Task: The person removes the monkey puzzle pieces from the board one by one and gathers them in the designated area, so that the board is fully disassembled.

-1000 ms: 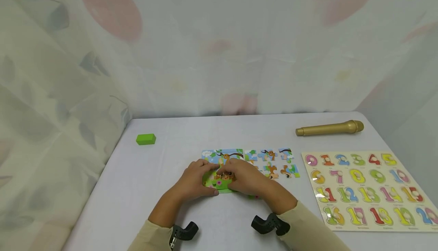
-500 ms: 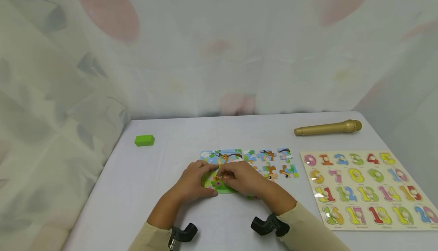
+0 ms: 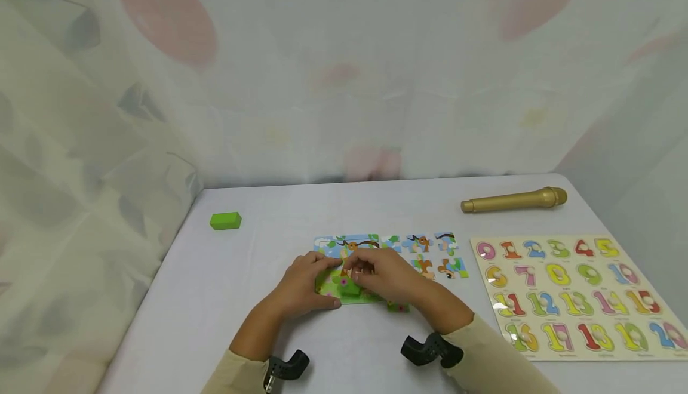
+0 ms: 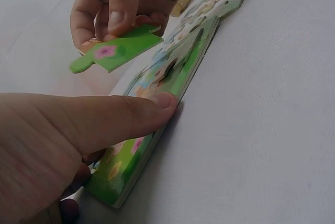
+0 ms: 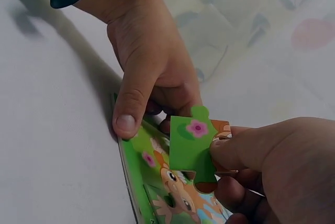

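Observation:
In the head view, a picture puzzle board [image 3: 362, 299] lies flat on the white table. My left hand [image 3: 301, 285] grips its left part, the thumb [image 4: 152, 109] pressing on the near edge and the fingers curled at the other side, partly hidden. Just above the board, my right hand [image 3: 389, 274] pinches a green puzzle piece [image 5: 183, 143] with a pink flower and a bit of brown animal. The piece is tilted and apart from the board, as the left wrist view shows. Several loose puzzle pieces [image 3: 451, 268] lie to the right, and a green one [image 3: 398, 307] is near the board's front right corner.
A number board [image 3: 570, 292] with coloured numerals covers the right side of the table. Behind it lies a gold microphone [image 3: 513, 201]. A green block [image 3: 226, 221] sits at the back left. Floral cloth [image 3: 290, 83] hangs behind the table.
My right hand has lifted the flower piece up off the board and shifted slightly to the right. My left hand has stayed in place on the board.

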A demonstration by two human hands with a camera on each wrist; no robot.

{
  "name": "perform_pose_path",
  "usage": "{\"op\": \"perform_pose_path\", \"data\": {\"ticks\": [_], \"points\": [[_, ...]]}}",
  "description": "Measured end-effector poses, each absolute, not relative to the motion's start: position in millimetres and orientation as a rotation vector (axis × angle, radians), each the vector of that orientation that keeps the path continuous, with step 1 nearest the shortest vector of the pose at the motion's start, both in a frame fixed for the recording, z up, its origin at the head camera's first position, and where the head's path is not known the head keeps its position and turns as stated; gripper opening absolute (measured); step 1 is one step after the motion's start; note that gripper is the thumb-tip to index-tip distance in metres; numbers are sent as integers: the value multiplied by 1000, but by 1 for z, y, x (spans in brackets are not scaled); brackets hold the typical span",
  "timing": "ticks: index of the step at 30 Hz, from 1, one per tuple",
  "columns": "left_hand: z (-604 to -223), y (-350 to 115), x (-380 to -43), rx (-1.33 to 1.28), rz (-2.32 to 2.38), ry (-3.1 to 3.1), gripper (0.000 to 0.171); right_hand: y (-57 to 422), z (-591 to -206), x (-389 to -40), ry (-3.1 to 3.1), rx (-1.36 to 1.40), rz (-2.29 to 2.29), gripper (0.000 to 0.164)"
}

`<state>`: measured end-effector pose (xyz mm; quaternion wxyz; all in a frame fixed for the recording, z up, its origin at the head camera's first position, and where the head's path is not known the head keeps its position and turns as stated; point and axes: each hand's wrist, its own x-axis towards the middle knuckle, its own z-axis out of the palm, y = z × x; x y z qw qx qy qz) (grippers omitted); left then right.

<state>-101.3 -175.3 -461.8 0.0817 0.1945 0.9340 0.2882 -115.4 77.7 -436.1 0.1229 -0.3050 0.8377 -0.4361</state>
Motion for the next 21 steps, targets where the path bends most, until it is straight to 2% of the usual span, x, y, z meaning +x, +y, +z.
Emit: {"op": "perform_pose_path", "data": {"ticks": [21], "points": [[-462, -175, -100, 585, 818, 2803, 78, 100, -441, -117, 2500, -772, -1295, 13]]}}
